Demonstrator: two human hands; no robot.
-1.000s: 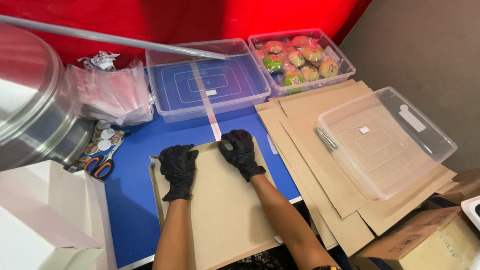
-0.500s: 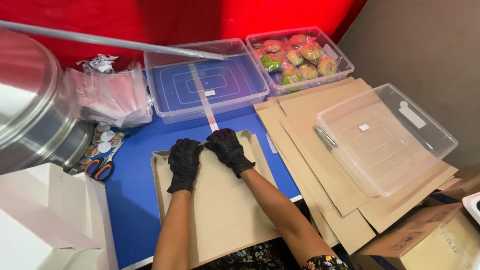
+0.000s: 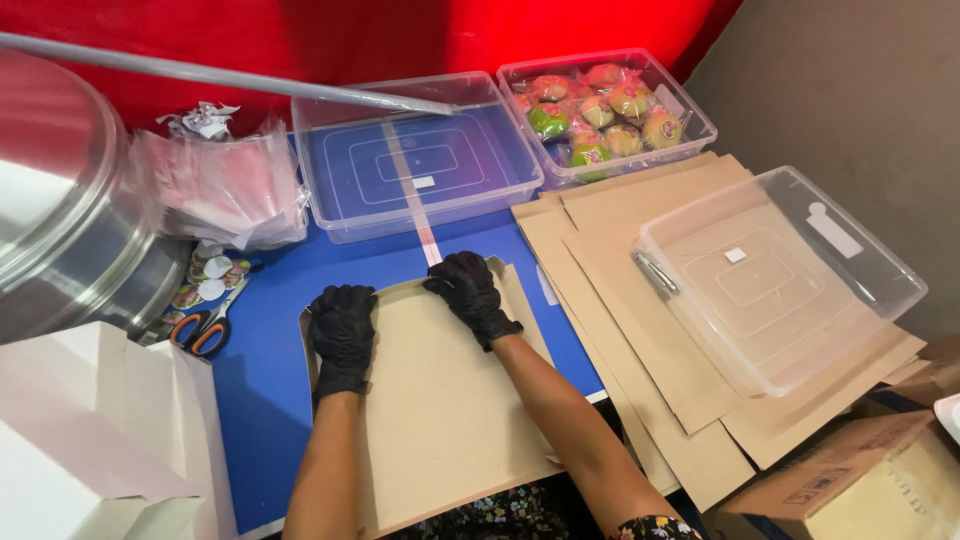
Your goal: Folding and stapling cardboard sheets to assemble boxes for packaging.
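A small food-packing workspace is suggested by stacked flat cardboard sheets (image 3: 640,260), clear tubs of wrapped sweets (image 3: 600,110), and cellophane bags (image 3: 225,185).

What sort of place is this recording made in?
Probably a small food-packing station. Both gloved hands, left hand and right hand, press a flat cardboard box blank on a blue table. A clear tub of wrapped buns and stacked cardboard sheets lie nearby.

Both my black-gloved hands press on a flat brown cardboard sheet (image 3: 440,400) on the blue table (image 3: 260,380), my left hand (image 3: 342,335) at its far left corner and my right hand (image 3: 470,295) on its far edge, near an empty clear tub (image 3: 415,150).
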